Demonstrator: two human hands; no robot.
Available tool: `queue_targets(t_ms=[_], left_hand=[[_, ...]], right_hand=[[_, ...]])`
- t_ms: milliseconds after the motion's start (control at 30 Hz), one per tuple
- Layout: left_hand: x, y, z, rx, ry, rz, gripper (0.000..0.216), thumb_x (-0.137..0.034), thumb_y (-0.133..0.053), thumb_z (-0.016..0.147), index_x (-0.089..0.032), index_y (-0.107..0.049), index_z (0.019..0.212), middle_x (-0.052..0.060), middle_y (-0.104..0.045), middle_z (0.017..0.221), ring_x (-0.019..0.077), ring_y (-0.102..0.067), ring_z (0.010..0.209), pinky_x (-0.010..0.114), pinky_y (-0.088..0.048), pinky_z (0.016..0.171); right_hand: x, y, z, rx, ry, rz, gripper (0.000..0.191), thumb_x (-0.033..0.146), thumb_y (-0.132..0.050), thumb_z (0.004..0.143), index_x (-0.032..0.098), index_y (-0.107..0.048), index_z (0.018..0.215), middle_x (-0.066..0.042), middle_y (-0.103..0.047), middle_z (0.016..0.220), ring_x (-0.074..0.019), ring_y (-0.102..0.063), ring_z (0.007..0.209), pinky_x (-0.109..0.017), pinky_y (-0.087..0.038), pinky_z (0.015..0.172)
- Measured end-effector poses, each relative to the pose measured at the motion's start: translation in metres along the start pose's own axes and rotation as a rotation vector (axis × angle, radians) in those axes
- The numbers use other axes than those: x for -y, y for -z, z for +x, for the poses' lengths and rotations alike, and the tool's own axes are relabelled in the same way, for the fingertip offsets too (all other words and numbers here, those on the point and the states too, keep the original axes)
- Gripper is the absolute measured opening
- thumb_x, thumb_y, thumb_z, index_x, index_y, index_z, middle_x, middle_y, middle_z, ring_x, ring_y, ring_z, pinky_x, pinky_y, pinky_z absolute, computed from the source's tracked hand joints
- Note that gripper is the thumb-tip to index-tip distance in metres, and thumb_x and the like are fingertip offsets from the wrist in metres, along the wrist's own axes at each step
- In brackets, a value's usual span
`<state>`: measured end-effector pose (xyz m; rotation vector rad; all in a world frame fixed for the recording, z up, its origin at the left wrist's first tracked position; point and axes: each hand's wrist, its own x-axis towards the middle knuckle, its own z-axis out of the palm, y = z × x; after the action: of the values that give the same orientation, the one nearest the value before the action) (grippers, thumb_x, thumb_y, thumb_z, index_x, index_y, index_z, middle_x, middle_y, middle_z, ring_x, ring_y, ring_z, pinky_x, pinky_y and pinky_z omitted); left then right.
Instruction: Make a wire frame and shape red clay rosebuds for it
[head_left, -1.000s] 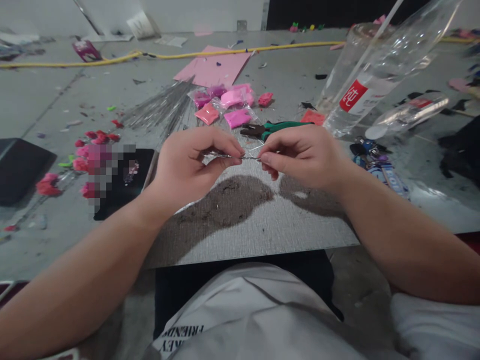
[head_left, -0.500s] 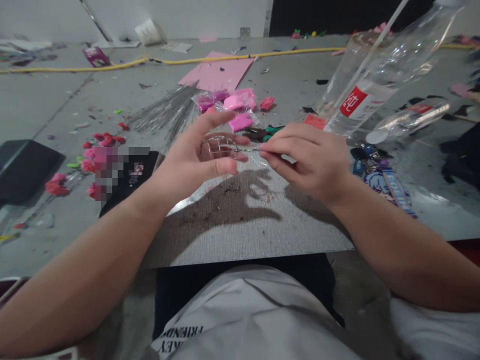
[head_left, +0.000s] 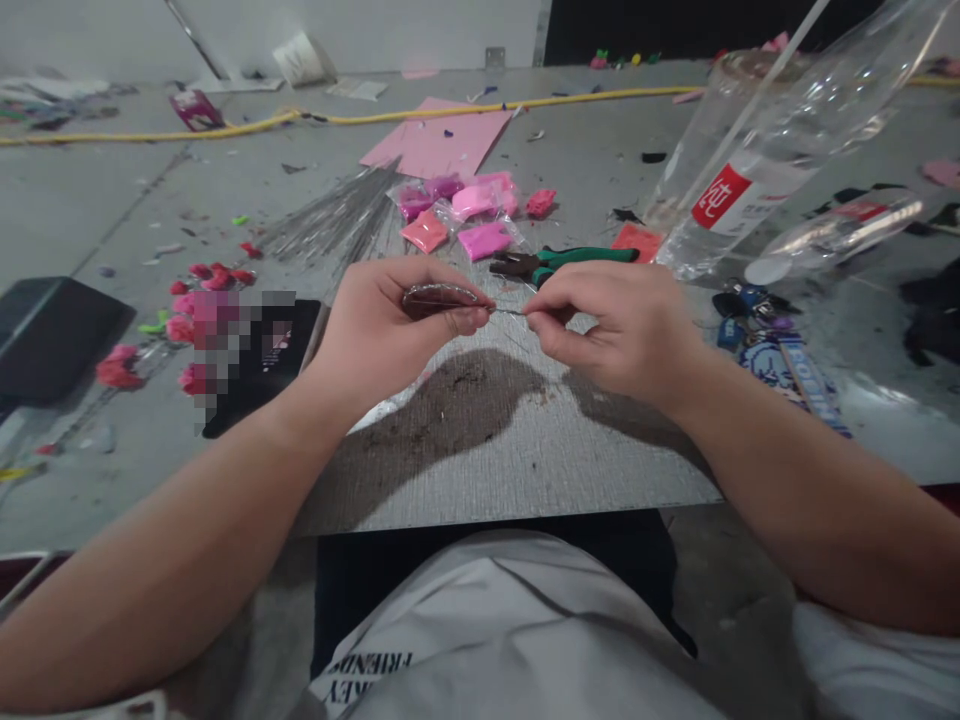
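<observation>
Bottles: on our right we see a tall bottle (head_left: 739, 205) with a red-and-white label, and a smaller bottle (head_left: 855, 232) lying on its side near it.
Cord: we follow a yellow cord (head_left: 585, 98) across the back, over a pink sheet (head_left: 450, 150).
Back left: we make out a purple box (head_left: 196, 111) beside the cord and a white roll (head_left: 298, 60) beyond it.
Left side: we find a black box (head_left: 60, 340).
Right side: we see a blue-and-white tag (head_left: 799, 385).

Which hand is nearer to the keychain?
Right. The right hand is to the left of the keychain, not touching it; the left hand is farther off, beyond the right one, with wire pinched between them.
</observation>
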<state>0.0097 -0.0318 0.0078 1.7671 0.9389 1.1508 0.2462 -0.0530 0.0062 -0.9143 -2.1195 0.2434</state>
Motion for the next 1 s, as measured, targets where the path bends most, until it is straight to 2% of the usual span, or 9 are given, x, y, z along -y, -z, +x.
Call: queue_targets(t_ms=[100, 200, 267, 400, 567, 667, 833, 933, 1000], left_hand=[[-0.004, 0.003, -0.002, -0.016, -0.196, 0.136, 0.008, -0.021, -0.086, 0.081, -0.025, -0.081, 0.086, 0.002, -0.081, 0.086, 0.0211, -0.076, 0.081, 0.035, -0.063, 0.074], [-0.003, 0.009, -0.002, 0.049, -0.478, 0.226, 0.015, -0.014, -0.081, 0.085, -0.029, -0.081, 0.09, 0.0, -0.082, 0.091, 0.02, -0.077, 0.083, 0.036, -0.062, 0.075], [-0.002, 0.011, -0.001, 0.096, -0.601, 0.232, 0.02, -0.012, -0.078, 0.086, -0.031, -0.08, 0.091, -0.001, -0.082, 0.092, 0.0196, -0.077, 0.083, 0.035, -0.062, 0.074], [-0.001, 0.009, 0.002, 0.093, -0.617, 0.195, 0.017, -0.015, -0.08, 0.087, -0.032, -0.081, 0.091, -0.001, -0.083, 0.092, 0.0199, -0.078, 0.083, 0.036, -0.062, 0.075], [0.003, 0.009, 0.004, 0.068, -0.463, 0.24, 0.015, -0.021, -0.086, 0.084, -0.031, -0.083, 0.095, 0.002, -0.083, 0.099, 0.0219, -0.078, 0.091, 0.037, -0.061, 0.087], [0.005, 0.012, 0.005, 0.094, -0.583, 0.263, 0.017, -0.017, -0.081, 0.086, -0.033, -0.083, 0.094, 0.0, -0.083, 0.097, 0.0196, -0.078, 0.088, 0.034, -0.062, 0.082], [0.003, 0.016, 0.004, 0.161, -0.764, 0.275, 0.026, -0.009, -0.073, 0.09, -0.032, -0.081, 0.1, 0.002, -0.082, 0.098, 0.0188, -0.078, 0.086, 0.032, -0.063, 0.075], [0.003, 0.017, 0.004, 0.201, -0.783, 0.321, 0.028, -0.008, -0.07, 0.091, -0.031, -0.08, 0.102, 0.003, -0.082, 0.1, 0.0185, -0.078, 0.089, 0.032, -0.063, 0.079], [0.005, 0.016, 0.006, 0.21, -0.753, 0.344, 0.025, -0.01, -0.071, 0.092, -0.032, -0.08, 0.101, 0.002, -0.083, 0.1, 0.018, -0.078, 0.09, 0.031, -0.063, 0.081]], right_hand=[[0.005, 0.0, 0.002, 0.049, -0.255, 0.309, 0.012, 0.024, -0.07, 0.092, 0.023, -0.071, 0.08, 0.0, -0.069, 0.07, -0.0149, -0.062, 0.062, -0.029, -0.051, 0.058], [0.005, 0.002, 0.005, 0.187, -0.471, 0.681, 0.016, 0.026, -0.075, 0.09, 0.021, -0.07, 0.075, 0.001, -0.067, 0.063, -0.0121, -0.058, 0.052, -0.027, -0.048, 0.049], [0.004, 0.003, 0.007, 0.28, -0.576, 0.87, 0.017, 0.026, -0.077, 0.086, 0.02, -0.07, 0.072, 0.001, -0.066, 0.06, -0.0117, -0.057, 0.049, -0.026, -0.048, 0.045], [0.001, 0.004, 0.008, 0.304, -0.695, 1.012, 0.017, 0.024, -0.08, 0.081, 0.019, -0.069, 0.068, 0.001, -0.064, 0.059, -0.0112, -0.056, 0.048, -0.023, -0.043, 0.039], [-0.003, 0.0, 0.008, 0.198, -0.628, 0.899, 0.018, 0.024, -0.081, 0.082, 0.02, -0.069, 0.07, 0.002, -0.062, 0.058, -0.0095, -0.051, 0.045, -0.023, -0.039, 0.038], [-0.002, -0.001, 0.008, 0.212, -0.668, 0.92, 0.019, 0.02, -0.079, 0.082, 0.019, -0.068, 0.067, 0.003, -0.058, 0.054, -0.0082, -0.048, 0.044, -0.021, -0.036, 0.038], [0.008, 0.005, 0.01, 0.354, -0.851, 1.09, 0.024, 0.019, -0.075, 0.08, 0.016, -0.063, 0.059, 0.001, -0.052, 0.054, -0.0056, -0.04, 0.043, -0.019, -0.024, 0.036], [0.01, 0.008, 0.012, 0.413, -0.944, 1.127, 0.03, 0.016, -0.076, 0.077, 0.016, -0.057, 0.054, 0.002, -0.046, 0.053, -0.0047, -0.035, 0.043, -0.019, -0.019, 0.036], [0.009, 0.007, 0.013, 0.371, -0.943, 1.09, 0.032, 0.014, -0.076, 0.077, 0.017, -0.055, 0.053, 0.002, -0.044, 0.051, -0.0052, -0.034, 0.044, -0.02, -0.02, 0.037]])
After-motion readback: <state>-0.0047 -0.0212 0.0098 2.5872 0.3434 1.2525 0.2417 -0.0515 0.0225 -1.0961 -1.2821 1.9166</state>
